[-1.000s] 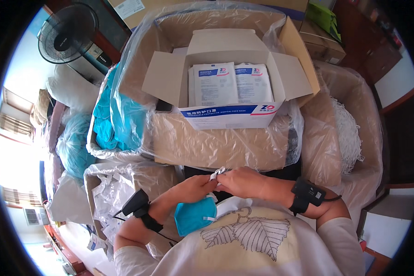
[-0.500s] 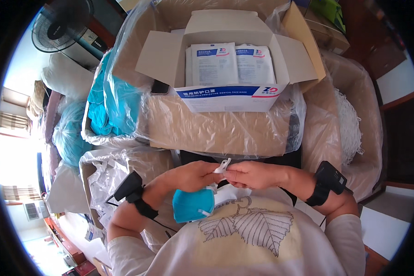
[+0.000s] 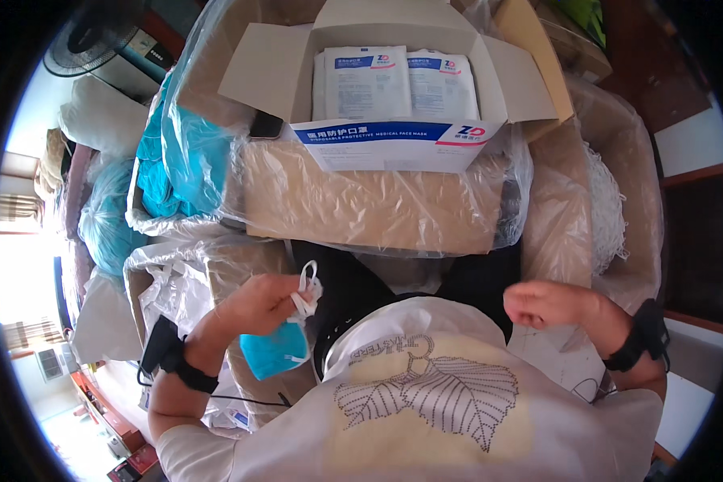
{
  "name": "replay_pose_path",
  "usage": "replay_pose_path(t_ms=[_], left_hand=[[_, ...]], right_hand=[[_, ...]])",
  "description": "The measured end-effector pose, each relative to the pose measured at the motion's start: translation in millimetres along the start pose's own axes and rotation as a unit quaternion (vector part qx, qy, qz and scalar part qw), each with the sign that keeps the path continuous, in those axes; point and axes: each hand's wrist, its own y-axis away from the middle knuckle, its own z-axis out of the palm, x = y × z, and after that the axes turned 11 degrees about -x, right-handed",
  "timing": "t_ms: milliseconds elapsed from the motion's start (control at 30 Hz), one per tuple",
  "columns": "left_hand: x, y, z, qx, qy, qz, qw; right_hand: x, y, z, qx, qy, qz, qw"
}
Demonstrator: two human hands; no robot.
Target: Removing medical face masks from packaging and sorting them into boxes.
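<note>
My left hand [image 3: 267, 302] is closed on the bunched white straps [image 3: 308, 291] of a blue face mask [image 3: 271, 351]. A loop of strap sticks up past the fingertips, and the mask cup hangs below the hand, above the boxes on the left. Out to the right, my right hand [image 3: 541, 304] is apart from the mask with its fingers curled in, slightly blurred. Whatever it may hold is hidden. In front stands an opened white carton [image 3: 394, 149] with a blue stripe, holding white packets [image 3: 367, 83].
A plastic-lined box of blue masks [image 3: 186, 173] stands at left, with a box of white wrappers [image 3: 173, 293] nearer me. White strap cords [image 3: 606, 213] fill a lined box on the right. The carton rests on a brown cardboard box [image 3: 369, 201]. A fan [image 3: 88, 40] is far left.
My hands, together at the white straps before, have parted. The left has carried the mask leftward; the right has moved away to the right. The whole view has shifted a little.
</note>
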Motion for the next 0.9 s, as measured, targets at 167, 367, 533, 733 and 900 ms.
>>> replay_pose_path(t_ms=[167, 367, 533, 733, 900], left_hand=[[1, -34, 7, 0.171, 0.246, 0.005, 0.954], [-16, -59, 23, 0.337, 0.397, 0.064, 0.851], [-17, -61, 23, 0.462, 0.295, 0.062, 0.834], [5, -92, 35, 0.585, 0.218, 0.096, 0.775], [5, -101, 57, 0.563, 0.298, 0.057, 0.768]], right_hand=[[54, -112, -22, 0.128, -0.272, -0.088, 0.95], [78, -229, -34, 0.25, -0.17, -0.02, 0.953], [17, -197, -1, 0.044, -0.03, -0.133, 0.99], [-55, -174, 49, 0.064, -0.013, -0.371, 0.926], [-55, -189, 42, 0.215, -0.152, -0.422, 0.868]])
